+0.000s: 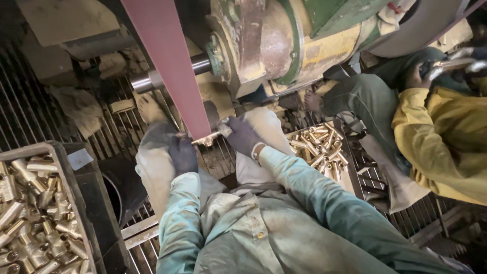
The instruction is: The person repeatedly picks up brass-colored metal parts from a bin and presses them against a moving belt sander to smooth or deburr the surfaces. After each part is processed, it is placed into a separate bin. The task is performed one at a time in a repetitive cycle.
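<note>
Both gloved hands, left hand [182,153] and right hand [243,134], grip a small brass fitting [209,138] against the red sanding belt [175,66]. The belt could likely snatch the fitting or abrade a glove, since the fingers sit so near its edge.

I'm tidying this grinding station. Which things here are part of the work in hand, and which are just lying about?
In use:
left hand
right hand
small metal fitting held by both hands at the reddish sanding belt
crate of brass fittings
tray of fittings

Lying about:
rag
metal floor grate
</note>
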